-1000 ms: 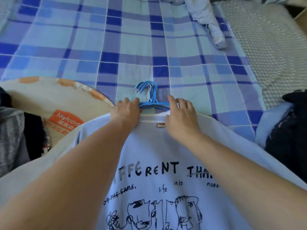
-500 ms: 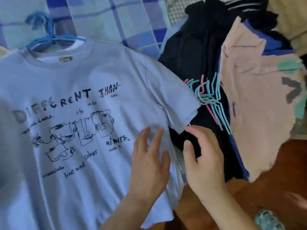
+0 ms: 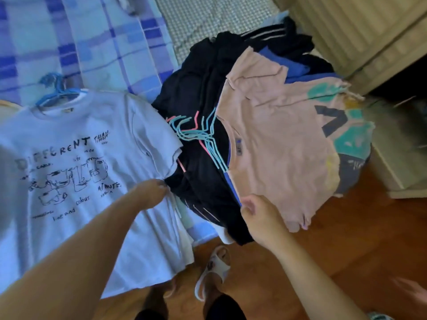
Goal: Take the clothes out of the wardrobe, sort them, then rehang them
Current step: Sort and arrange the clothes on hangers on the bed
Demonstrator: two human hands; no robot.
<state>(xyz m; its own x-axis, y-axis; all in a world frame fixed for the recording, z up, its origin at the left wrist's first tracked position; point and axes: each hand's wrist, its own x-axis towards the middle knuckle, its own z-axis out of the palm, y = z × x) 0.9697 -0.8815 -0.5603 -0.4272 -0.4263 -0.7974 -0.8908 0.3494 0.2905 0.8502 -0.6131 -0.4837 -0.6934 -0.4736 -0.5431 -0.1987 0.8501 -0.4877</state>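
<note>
Feet in pale slippers (image 3: 216, 271) stand on the wooden floor (image 3: 346, 250) at the edge of the bed.

The left hand (image 3: 150, 195) lies on the white T-shirt (image 3: 76, 172) just under its sleeve, fingertips at the side seam where the cloth bunches. Its fingers are turned away from the camera, so I cannot tell whether they pinch the fabric or only press it.

The right hand (image 3: 258, 213) is raised at the lower hem of the pink T-shirt (image 3: 277, 144), fingers curled and blurred. Whether they have the hem between them cannot be told.

The white T-shirt is spread flat on the checked bedsheet (image 3: 97, 42), front up. Its hand-drawn black print reads "DIFFERENT THAN", then smaller words among line-drawn faces: "MINUTE", "colour", "line and". The rest is too small to read. A small label sits inside its collar, unreadable.

Blue hangers (image 3: 57, 91) stick out from the neck of the white shirt.

The pink T-shirt lies on top of a pile of dark clothes (image 3: 198, 93), beside a bundle of teal and pink hangers (image 3: 201, 137). It carries a teal and navy graphic and a small neck label, both illegible.
</note>
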